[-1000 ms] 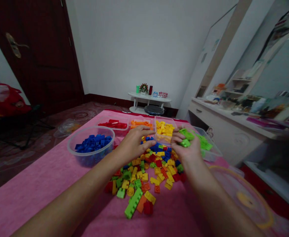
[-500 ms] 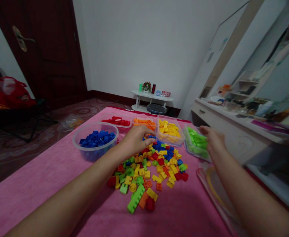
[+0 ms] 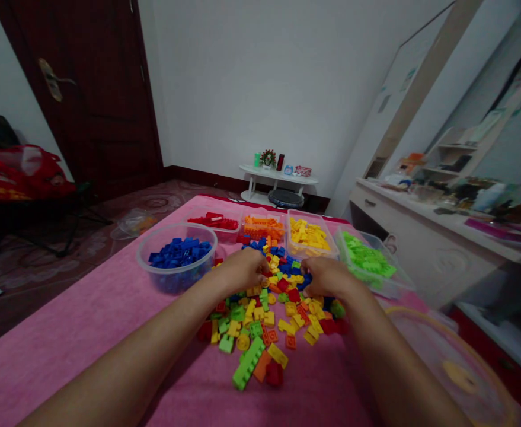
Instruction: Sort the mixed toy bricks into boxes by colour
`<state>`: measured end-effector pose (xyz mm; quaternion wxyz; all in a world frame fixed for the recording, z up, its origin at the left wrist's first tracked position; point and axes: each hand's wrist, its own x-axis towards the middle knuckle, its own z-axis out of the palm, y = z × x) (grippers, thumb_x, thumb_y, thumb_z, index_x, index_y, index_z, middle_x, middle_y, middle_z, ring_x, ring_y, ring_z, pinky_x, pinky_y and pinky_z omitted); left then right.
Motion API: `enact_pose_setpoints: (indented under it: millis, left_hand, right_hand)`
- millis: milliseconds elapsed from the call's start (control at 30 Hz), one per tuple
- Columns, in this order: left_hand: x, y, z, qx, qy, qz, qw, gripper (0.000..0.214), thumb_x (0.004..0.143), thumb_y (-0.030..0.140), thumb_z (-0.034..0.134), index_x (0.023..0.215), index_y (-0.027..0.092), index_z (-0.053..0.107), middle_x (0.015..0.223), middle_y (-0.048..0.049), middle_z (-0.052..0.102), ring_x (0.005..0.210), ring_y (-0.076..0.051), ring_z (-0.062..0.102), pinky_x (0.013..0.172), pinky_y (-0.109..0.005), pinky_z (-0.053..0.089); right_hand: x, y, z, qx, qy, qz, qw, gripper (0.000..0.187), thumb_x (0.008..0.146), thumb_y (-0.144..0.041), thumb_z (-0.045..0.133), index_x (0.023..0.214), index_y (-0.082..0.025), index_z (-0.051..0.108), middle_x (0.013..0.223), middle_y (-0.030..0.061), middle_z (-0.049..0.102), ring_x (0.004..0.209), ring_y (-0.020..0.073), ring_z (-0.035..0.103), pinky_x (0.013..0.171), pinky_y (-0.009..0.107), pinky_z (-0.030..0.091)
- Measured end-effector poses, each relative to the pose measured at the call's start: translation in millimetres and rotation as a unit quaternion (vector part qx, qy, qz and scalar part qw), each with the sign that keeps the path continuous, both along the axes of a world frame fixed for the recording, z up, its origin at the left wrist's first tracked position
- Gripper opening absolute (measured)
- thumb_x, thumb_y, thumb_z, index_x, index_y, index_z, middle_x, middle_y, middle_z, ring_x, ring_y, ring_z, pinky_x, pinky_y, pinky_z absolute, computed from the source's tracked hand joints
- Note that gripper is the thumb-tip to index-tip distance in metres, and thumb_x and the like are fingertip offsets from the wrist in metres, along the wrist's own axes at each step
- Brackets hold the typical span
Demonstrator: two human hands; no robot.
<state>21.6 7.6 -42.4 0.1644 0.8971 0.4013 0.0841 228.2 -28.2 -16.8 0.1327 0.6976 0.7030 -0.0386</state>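
Observation:
A heap of mixed plastic bricks (image 3: 267,320) in yellow, green, red, orange and blue lies on the pink cloth (image 3: 86,332). My left hand (image 3: 241,270) rests on the heap's far left side. Its fingers are curled down among the bricks. My right hand (image 3: 326,277) sits on the far right side, fingers also curled down into the bricks. What either hand holds is hidden. Behind the heap stand a round bowl of blue bricks (image 3: 143,261) and clear boxes of red bricks (image 3: 213,222), orange bricks (image 3: 262,227), yellow bricks (image 3: 308,236) and green bricks (image 3: 367,260).
A clear round lid with a yellow ring (image 3: 451,367) lies at the right edge of the cloth. A cream dresser (image 3: 424,237) stands to the right. A small white table (image 3: 278,178) and a dark door (image 3: 91,101) are farther back.
My right hand carried green bricks to the green box, let them go and came back to the heap. My left hand stayed on the heap and curled its fingers down.

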Motion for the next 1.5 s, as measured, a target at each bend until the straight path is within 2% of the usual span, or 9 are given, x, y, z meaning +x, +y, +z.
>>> enact_pose_setpoints:
  millis: [200, 433, 600, 733, 967, 1067, 1233, 1367, 1500]
  left_hand:
    - [7.3, -2.1, -12.8, 0.052, -0.03, 0.002, 0.998, 0.04, 0.071, 0.033, 0.06, 0.11, 0.025, 0.063, 0.102, -0.0073, 0.067, 0.092, -0.022, 0.06, 0.076, -0.028, 0.044]
    - [7.3, 3.0, -8.1, 0.0, -0.071, 0.02, 0.997, 0.026, 0.076, 0.034, 0.051, 0.079, 0.018, 0.072, 0.072, -0.0045, 0.069, 0.062, -0.014, 0.059, 0.056, -0.022, 0.038]
    - [5.8, 4.4, -3.0, 0.042, -0.128, 0.042, 0.99, 0.023, 0.076, 0.03, 0.052, 0.081, 0.019, 0.072, 0.078, -0.004, 0.07, 0.067, -0.015, 0.06, 0.059, -0.023, 0.038]
    - [6.8, 3.2, -4.4, 0.033, -0.13, 0.028, 0.991, 0.023, 0.076, 0.032, 0.052, 0.079, 0.018, 0.071, 0.077, -0.0032, 0.07, 0.067, -0.015, 0.06, 0.059, -0.023, 0.038]
    - [9.3, 2.9, -7.1, 0.025, -0.132, 0.019, 0.991, 0.023, 0.075, 0.032, 0.053, 0.081, 0.019, 0.071, 0.077, -0.0028, 0.07, 0.069, -0.014, 0.061, 0.061, -0.022, 0.039]
    - [10.0, 1.7, -6.2, 0.033, -0.139, 0.018, 0.99, 0.022, 0.075, 0.031, 0.053, 0.079, 0.018, 0.071, 0.077, -0.0028, 0.07, 0.067, -0.014, 0.061, 0.059, -0.023, 0.038]
    - [10.1, -0.4, -2.5, 0.021, -0.164, 0.013, 0.986, 0.023, 0.074, 0.03, 0.053, 0.078, 0.016, 0.071, 0.076, -0.0036, 0.07, 0.066, -0.014, 0.06, 0.057, -0.022, 0.038]
    - [9.9, 0.0, -2.1, 0.007, -0.177, 0.01, 0.984, 0.023, 0.075, 0.03, 0.053, 0.078, 0.016, 0.07, 0.073, -0.0036, 0.069, 0.063, -0.014, 0.059, 0.057, -0.022, 0.039]
    - [13.5, -3.8, -0.2, -0.088, -0.229, 0.015, 0.969, 0.023, 0.075, 0.033, 0.056, 0.08, 0.014, 0.068, 0.074, -0.0041, 0.067, 0.065, -0.014, 0.059, 0.06, -0.023, 0.044]
  right_hand:
    - [-0.4, -0.7, -8.7, 0.022, 0.067, 0.058, 0.996, 0.029, 0.063, -0.032, 0.06, 0.091, -0.024, 0.066, 0.087, 0.0038, 0.067, 0.077, 0.0185, 0.059, 0.059, 0.024, 0.037]
    - [9.5, 3.2, -1.7, 0.089, 0.224, 0.076, 0.967, 0.016, 0.068, -0.021, 0.05, 0.068, -0.018, 0.066, 0.068, 0.0003, 0.065, 0.065, 0.0132, 0.057, 0.058, 0.02, 0.038]
    - [11.0, -1.1, -0.4, 0.053, 0.153, 0.038, 0.986, 0.014, 0.062, -0.026, 0.061, 0.073, -0.025, 0.07, 0.073, -0.0004, 0.068, 0.069, 0.0158, 0.06, 0.058, 0.022, 0.039]
    - [2.3, -6.2, -6.0, 0.019, 0.094, 0.03, 0.995, 0.028, 0.061, -0.027, 0.064, 0.088, -0.029, 0.071, 0.086, 0.0011, 0.07, 0.078, 0.0195, 0.062, 0.061, 0.025, 0.041]
    - [-10.3, -14.0, -6.0, 0.014, 0.046, 0.048, 0.998, 0.033, 0.061, -0.029, 0.065, 0.094, -0.025, 0.068, 0.097, 0.0065, 0.067, 0.088, 0.0247, 0.061, 0.064, 0.028, 0.042]
    - [-7.4, -15.5, -5.6, 0.007, 0.052, 0.051, 0.997, 0.037, 0.061, -0.032, 0.066, 0.097, -0.022, 0.065, 0.102, 0.0079, 0.066, 0.091, 0.0248, 0.059, 0.067, 0.028, 0.041]
    - [5.6, -11.3, -2.1, 0.029, 0.066, 0.038, 0.997, 0.023, 0.065, -0.035, 0.062, 0.083, -0.021, 0.064, 0.089, 0.0057, 0.066, 0.081, 0.0202, 0.059, 0.062, 0.025, 0.038]
    - [14.9, -12.6, 6.3, 0.021, 0.102, 0.031, 0.994, 0.027, 0.056, -0.032, 0.068, 0.08, -0.02, 0.063, 0.08, 0.0028, 0.064, 0.072, 0.0172, 0.058, 0.055, 0.023, 0.035]
    - [12.6, -15.4, 15.3, 0.036, 0.183, 0.054, 0.981, 0.025, 0.055, -0.026, 0.069, 0.078, -0.019, 0.061, 0.072, 0.0002, 0.062, 0.066, 0.0152, 0.056, 0.053, 0.022, 0.035]
